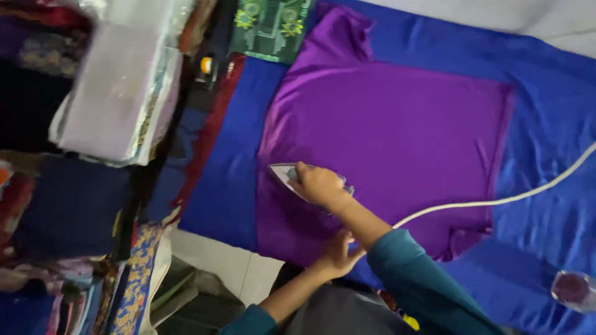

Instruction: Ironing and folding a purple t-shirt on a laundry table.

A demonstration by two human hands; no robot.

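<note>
My right hand point(318, 185) has its fingers wrapped around the iron point(292, 177), nose pointing away from them along the purple garment point(385, 130) (cord trailing behind), while my left hand point(340, 254) presses flat just beside it.

Folded cloth stack point(118, 87), glass bowl point(574, 290)

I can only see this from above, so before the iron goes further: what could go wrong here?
The left hand presses the purple garment close to the iron held by the right hand; it could get burned. The white cord trails across the fabric and might drag wrinkles into it.
</note>
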